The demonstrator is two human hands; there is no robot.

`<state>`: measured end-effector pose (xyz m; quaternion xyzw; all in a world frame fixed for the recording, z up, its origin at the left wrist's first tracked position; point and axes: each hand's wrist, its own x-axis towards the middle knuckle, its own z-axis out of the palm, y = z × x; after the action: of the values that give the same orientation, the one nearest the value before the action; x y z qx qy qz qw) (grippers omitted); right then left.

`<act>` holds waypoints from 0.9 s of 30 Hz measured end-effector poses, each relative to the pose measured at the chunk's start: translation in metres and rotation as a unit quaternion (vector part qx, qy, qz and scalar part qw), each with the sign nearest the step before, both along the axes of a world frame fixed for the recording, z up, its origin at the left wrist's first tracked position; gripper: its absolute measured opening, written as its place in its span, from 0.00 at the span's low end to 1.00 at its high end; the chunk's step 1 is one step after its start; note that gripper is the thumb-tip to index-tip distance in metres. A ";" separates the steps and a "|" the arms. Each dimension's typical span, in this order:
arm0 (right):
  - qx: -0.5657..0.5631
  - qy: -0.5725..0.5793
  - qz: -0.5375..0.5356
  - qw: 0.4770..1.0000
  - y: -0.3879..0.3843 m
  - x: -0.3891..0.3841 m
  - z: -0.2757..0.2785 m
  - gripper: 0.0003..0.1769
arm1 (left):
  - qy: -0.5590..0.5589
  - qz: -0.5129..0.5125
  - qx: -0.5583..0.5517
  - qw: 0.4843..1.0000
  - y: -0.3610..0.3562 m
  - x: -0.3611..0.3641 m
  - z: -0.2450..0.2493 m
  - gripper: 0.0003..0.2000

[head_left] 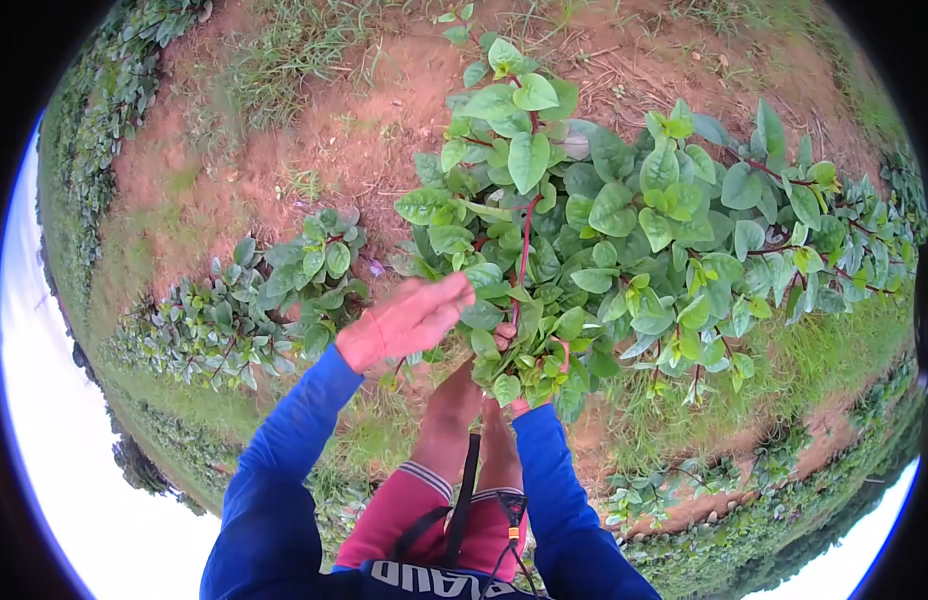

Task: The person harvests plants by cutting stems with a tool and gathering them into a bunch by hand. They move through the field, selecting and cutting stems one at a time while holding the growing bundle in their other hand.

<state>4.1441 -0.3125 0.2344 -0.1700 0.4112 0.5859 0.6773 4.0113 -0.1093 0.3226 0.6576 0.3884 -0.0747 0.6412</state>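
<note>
My left hand (409, 320) is stretched out flat over the near-left edge of a Malabar spinach plant (613, 209). Its fingers lie straight and side by side, slightly blurred, with nothing visible in them. Close to my legs, my right hand (521, 406) is mostly covered by a bunch of picked spinach leaves (540, 375) that it holds from below. Only part of that hand and a fingertip or so show among the green. The plant has broad glossy leaves and thick reddish stems (526, 245), one rising just past the bunch.
A smaller leafy plant (309, 265) grows to the left on reddish soil (254, 165). Grass patches (294, 60) lie beyond and at the right. My bare legs (451, 415) stand right behind the bunch. Leafy rows (674, 575) run along both sides.
</note>
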 end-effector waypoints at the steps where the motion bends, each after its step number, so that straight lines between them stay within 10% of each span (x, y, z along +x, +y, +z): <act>1: -0.001 -0.001 0.001 1.000 -0.002 0.000 0.001 0.32 | 0.018 -0.039 0.075 0.996 0.016 0.009 -0.020 0.12; 6: 0.008 0.032 -0.004 0.999 -0.015 0.006 0.001 0.32 | 0.137 -0.250 0.223 0.932 0.081 0.092 -0.145 0.14; 9: -0.017 0.035 -0.003 0.999 -0.018 0.006 0.000 0.35 | 0.001 -0.298 0.265 0.917 0.088 0.117 -0.208 0.15; 11: -0.004 0.050 -0.002 0.999 -0.024 0.009 -0.001 0.37 | 0.090 -0.459 0.340 0.816 0.089 0.123 -0.213 0.15; 15: 0.062 0.113 -0.062 0.990 -0.071 0.024 0.010 0.39 | 0.237 -0.411 0.275 0.836 0.151 0.037 -0.189 0.17; 18: 0.048 0.058 -0.044 0.996 -0.081 0.023 0.025 0.39 | 0.010 -0.196 0.432 0.880 0.168 -0.035 -0.174 0.21; 20: -0.013 0.048 -0.075 0.996 -0.059 0.026 0.045 0.40 | 0.141 0.173 -0.023 0.974 0.189 -0.016 -0.111 0.21; 22: -0.018 0.032 -0.080 0.996 -0.046 0.022 0.036 0.39 | 0.012 0.335 -0.116 0.935 0.204 0.034 -0.092 0.21; 27: 0.031 0.088 -0.130 0.987 -0.005 0.012 0.020 0.37 | -0.039 0.167 -0.257 0.951 0.207 0.174 -0.084 0.28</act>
<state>4.1562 -0.3179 0.2546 -0.0420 0.4696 0.5181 0.7136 4.1854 0.0978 0.2383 0.3986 0.4351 -0.0377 0.8064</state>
